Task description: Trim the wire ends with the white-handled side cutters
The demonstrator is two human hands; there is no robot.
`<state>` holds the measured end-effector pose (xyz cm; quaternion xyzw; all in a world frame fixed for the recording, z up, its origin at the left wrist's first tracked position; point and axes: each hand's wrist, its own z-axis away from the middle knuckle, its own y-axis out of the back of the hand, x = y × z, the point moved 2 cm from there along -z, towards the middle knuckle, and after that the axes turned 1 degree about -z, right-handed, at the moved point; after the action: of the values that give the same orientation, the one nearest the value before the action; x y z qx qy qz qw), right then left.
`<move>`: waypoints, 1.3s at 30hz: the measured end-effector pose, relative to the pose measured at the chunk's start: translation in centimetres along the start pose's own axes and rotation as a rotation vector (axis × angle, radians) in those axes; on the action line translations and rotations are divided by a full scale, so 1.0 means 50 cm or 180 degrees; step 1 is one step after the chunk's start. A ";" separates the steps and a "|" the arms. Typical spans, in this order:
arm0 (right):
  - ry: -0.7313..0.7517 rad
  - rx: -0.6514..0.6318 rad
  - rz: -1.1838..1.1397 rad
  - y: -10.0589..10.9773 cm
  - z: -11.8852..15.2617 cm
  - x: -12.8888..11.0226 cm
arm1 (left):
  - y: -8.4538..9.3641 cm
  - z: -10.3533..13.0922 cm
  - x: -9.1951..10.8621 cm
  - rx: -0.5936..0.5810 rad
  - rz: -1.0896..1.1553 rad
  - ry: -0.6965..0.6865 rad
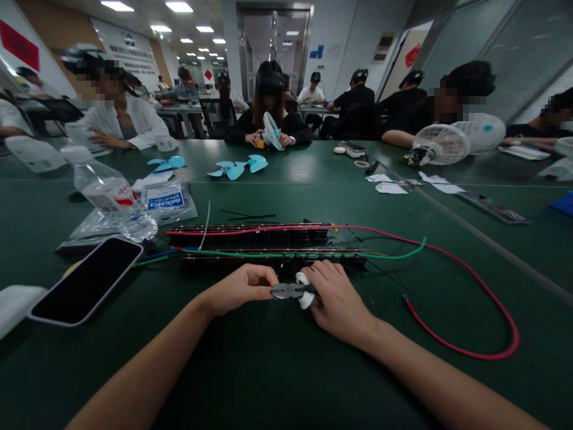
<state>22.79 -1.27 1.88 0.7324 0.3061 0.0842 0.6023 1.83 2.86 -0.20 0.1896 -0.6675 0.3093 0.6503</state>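
My right hand (338,298) is closed round a pair of cutting pliers (289,291) with white and dark handles, their jaws pointing left. At the jaw tips, my left hand (244,288) has its thumb and fingers pinched together; what they hold, if anything, is too small to make out. Just beyond both hands lie two long black strips, a near one (215,263) and a far one (290,235). A green wire (250,255) runs along the near strip, and a red wire (481,278) passes over the far one and curls round at the right. A pale tie (206,224) sticks up at the left.
A phone (89,280) and a white object (18,304) lie at the left, near a plastic bottle (105,191) and a labelled bag (165,200). Blue fan blades (230,169) lie farther off. Across the table (313,197), a person (268,113) handles a small fan.
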 end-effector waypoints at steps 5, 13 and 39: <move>0.0045 0.0091 0.0022 -0.004 0.001 0.000 | 0.001 0.001 0.001 0.0010 0.0038 0.0077; -0.0037 0.0018 -0.0012 -0.004 0.002 -0.001 | 0.002 0.002 -0.002 -0.0056 0.0158 0.0055; -0.0007 0.0025 0.0088 -0.002 -0.001 -0.001 | 0.001 0.001 0.000 -0.0019 -0.0070 0.0014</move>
<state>22.71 -1.24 1.82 0.7390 0.2957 0.0905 0.5986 1.79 2.87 -0.23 0.1943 -0.6648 0.3005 0.6557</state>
